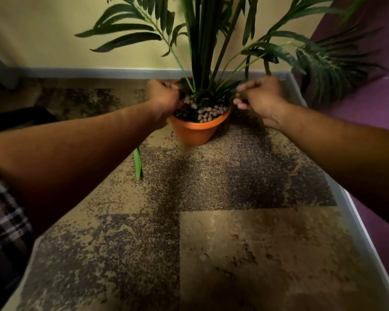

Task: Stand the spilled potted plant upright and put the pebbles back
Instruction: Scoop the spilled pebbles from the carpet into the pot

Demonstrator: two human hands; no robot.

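The orange pot (197, 131) stands upright on the carpet in the corner, with tall palm-like fronds (202, 41) rising from it. Brown pebbles (208, 112) lie on the dark soil along the near side of the pot. My left hand (163, 97) is at the pot's left rim, its fingers curled over the edge and into the soil. Just off the right rim is my right hand (259, 97). Its fingers are loosely curled, slightly blurred, and I see nothing in them.
A loose green leaf (137, 164) lies on the mottled carpet (211, 221) under my left forearm. A yellow wall (43, 41) stands behind the pot and a purple wall (368, 108) to the right, both with grey skirting. A dark object (20, 117) sits at the far left.
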